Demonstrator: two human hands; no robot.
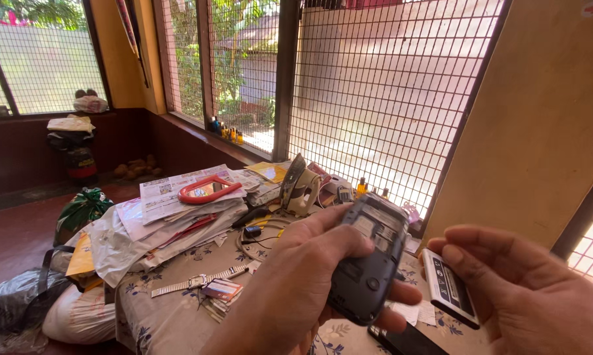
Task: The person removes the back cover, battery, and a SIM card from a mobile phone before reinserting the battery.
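Fingers of the left hand (309, 263) clamped a dark grey mobile phone (369, 263), open back up, long axis tilted away. Just right of it, the right hand (520, 289) pinched a flat white-and-black battery (449, 288), lying roughly parallel to the phone.

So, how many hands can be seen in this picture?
2. The left hand holds a dark phone with its back open, in the lower middle. The right hand holds a battery, lower right. No other person's hand shows.

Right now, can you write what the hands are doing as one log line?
left hand: holds dark phone, back open | right hand: holds battery beside phone | table: wristwatch, newspapers
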